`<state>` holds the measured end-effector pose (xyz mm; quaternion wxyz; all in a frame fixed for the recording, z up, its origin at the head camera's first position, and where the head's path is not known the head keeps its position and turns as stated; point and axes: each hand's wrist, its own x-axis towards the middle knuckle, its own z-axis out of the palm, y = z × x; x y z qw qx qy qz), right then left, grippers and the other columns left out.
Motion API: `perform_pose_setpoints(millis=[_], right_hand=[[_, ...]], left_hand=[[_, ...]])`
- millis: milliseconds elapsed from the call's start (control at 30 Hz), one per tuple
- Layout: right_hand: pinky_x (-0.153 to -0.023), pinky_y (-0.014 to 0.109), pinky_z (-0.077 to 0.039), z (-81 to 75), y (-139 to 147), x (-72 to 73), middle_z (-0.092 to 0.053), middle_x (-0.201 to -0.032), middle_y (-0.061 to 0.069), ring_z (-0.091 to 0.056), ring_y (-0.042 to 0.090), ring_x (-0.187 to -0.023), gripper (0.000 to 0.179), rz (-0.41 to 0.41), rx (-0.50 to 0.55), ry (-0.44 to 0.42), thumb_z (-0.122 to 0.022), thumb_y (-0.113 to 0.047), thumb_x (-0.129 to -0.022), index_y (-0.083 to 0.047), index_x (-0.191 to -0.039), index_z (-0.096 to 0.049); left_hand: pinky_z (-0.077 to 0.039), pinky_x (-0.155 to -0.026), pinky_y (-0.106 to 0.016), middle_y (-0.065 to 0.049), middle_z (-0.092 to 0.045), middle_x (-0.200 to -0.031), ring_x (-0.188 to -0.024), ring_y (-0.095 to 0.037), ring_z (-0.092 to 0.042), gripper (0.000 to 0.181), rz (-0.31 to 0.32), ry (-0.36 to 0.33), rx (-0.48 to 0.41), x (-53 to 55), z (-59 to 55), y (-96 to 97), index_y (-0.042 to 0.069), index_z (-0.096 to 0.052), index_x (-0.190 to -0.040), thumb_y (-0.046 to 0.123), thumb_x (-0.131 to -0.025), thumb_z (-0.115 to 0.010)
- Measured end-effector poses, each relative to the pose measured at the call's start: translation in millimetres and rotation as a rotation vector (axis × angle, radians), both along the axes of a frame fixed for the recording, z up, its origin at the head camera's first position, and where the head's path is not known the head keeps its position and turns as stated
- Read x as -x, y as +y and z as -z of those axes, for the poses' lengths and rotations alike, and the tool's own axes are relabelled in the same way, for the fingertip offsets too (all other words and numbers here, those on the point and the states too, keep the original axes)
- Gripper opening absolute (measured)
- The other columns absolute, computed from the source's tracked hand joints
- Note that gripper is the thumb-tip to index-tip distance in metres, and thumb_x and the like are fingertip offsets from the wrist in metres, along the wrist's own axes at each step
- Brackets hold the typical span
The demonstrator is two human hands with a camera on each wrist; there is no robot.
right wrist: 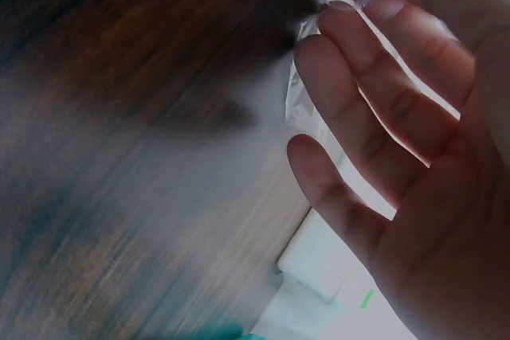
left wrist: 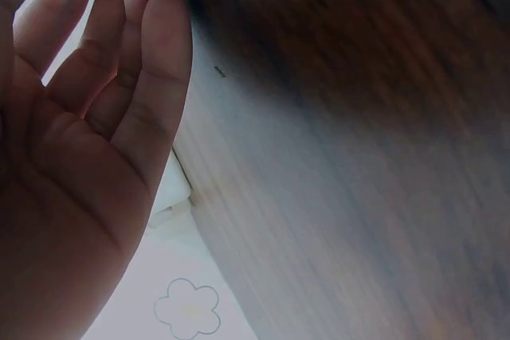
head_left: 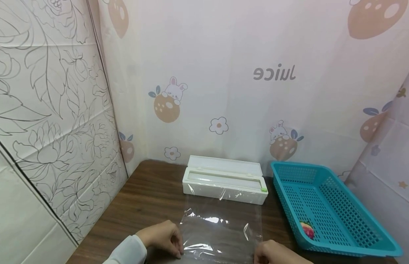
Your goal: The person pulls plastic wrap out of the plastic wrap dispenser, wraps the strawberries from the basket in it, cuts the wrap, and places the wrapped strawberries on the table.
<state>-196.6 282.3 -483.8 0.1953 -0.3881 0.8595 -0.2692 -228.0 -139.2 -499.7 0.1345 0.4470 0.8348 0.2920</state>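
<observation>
A sheet of clear plastic wrap (head_left: 221,229) stretches over the table from a white wrap dispenser (head_left: 224,192), whose lid (head_left: 225,165) stands raised at the back. At the sheet's near left corner, my left hand (head_left: 163,237) pinches the edge. My right hand (head_left: 273,252) pinches the near right corner, partly cut off by the bottom of the head view. In the right wrist view, crinkled film shows by the fingertips, and the other fingers (right wrist: 358,117) are loosely bent. The left wrist view shows the palm (left wrist: 72,173) and bent fingers; the pinched film is hidden there.
To the right stands a teal plastic basket (head_left: 323,205) with a small red and yellow fruit-like piece (head_left: 307,230) inside. Dark wood tabletop (head_left: 138,198) extends left of the wrap. Printed curtains (head_left: 204,73) close off the back and sides.
</observation>
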Motion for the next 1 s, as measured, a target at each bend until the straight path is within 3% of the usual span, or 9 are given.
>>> perform_pose_setpoints(millis=[67,133,367,467,800,1000], right_hand=[[-0.052,0.020,-0.049,-1.3,-1.3,-1.8,-0.056,-0.071,-0.023,-0.052,-0.006,-0.063,0.013,0.046,0.004,-0.051,-0.071,-0.016,-0.092,-0.021,-0.079,-0.072],[-0.052,0.019,-0.049,-1.0,-1.4,-2.6,-0.056,-0.071,-0.023,-0.051,-0.006,-0.062,0.013,0.044,0.011,-0.042,-0.071,-0.017,-0.092,-0.021,-0.080,-0.073],[-0.052,0.015,-0.047,23.6,7.4,5.9,-0.055,-0.076,-0.025,-0.051,-0.009,-0.066,0.008,-0.056,0.085,0.107,-0.076,-0.015,-0.084,-0.022,-0.084,-0.071],[-0.053,0.016,-0.048,29.7,11.3,8.7,-0.057,-0.079,-0.024,-0.053,-0.008,-0.067,0.007,-0.050,0.105,0.061,-0.075,-0.018,-0.087,-0.022,-0.087,-0.070],[-0.059,0.020,-0.051,0.8,5.3,-2.0,-0.056,-0.086,-0.022,-0.054,-0.005,-0.073,0.008,-0.011,0.084,-0.054,-0.074,-0.019,-0.090,-0.022,-0.095,-0.069],[-0.060,0.024,-0.052,-13.7,8.4,-3.8,-0.059,-0.090,-0.016,-0.056,-0.001,-0.075,0.011,0.061,0.137,-0.099,-0.075,-0.022,-0.090,-0.017,-0.098,-0.069]], left_hand=[[-0.048,-0.055,-0.011,0.029,-0.060,-0.068,-0.062,0.016,-0.050,0.007,-0.008,0.031,0.006,0.3,0.4,0.3,0.021,-0.079,-0.077,0.023,-0.081,-0.085],[-0.047,-0.055,-0.010,0.029,-0.059,-0.067,-0.062,0.016,-0.048,0.008,-0.010,0.048,0.009,0.2,0.5,0.5,0.022,-0.079,-0.076,0.024,-0.082,-0.084],[-0.049,-0.054,-0.012,0.026,-0.060,-0.066,-0.059,0.016,-0.050,0.011,-0.030,-0.010,0.011,-3.5,0.3,-0.2,0.019,-0.076,-0.077,0.013,-0.077,-0.086],[-0.050,-0.055,-0.013,0.025,-0.060,-0.067,-0.060,0.014,-0.053,0.012,-0.033,-0.034,0.008,-3.7,0.7,-0.2,0.018,-0.076,-0.079,0.011,-0.077,-0.086],[-0.051,-0.058,-0.014,0.022,-0.061,-0.071,-0.064,0.011,-0.056,0.014,-0.005,-0.051,-0.035,-3.1,-4.5,-1.2,0.014,-0.075,-0.085,0.006,-0.078,-0.084],[-0.053,-0.061,-0.017,0.020,-0.063,-0.075,-0.067,0.007,-0.059,0.011,-0.044,-0.058,-0.119,-0.1,-15.5,-4.0,0.015,-0.073,-0.090,0.017,-0.083,-0.082]])
